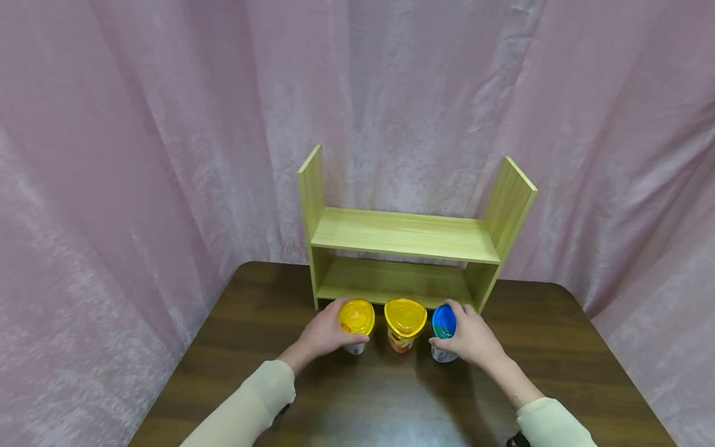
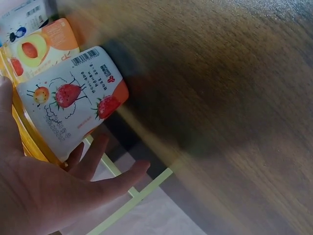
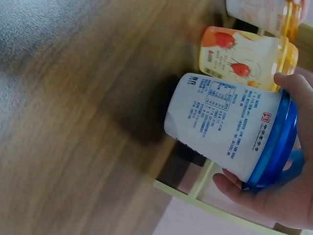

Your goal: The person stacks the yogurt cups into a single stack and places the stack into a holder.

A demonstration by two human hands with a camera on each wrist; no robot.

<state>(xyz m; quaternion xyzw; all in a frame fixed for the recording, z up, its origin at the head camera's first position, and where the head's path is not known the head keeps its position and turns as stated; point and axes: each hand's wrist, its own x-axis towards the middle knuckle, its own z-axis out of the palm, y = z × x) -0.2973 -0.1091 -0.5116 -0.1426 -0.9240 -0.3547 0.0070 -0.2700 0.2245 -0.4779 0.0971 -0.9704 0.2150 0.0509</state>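
Note:
My left hand grips a yogurt cup with a yellow lid by its rim, thumb on the near side and fingers behind. In the left wrist view that cup shows strawberries and a barcode on a white side. My right hand holds a blue-lidded yogurt cup around its lid; the right wrist view shows its white side with blue print. Between the hands a second yellow-lidded cup, with peach and strawberry pictures, stands on the table untouched.
Just behind the cups stands a light wooden two-tier shelf with raised side panels. The dark brown wooden table extends to both sides and toward me. A pink curtain hangs behind the table.

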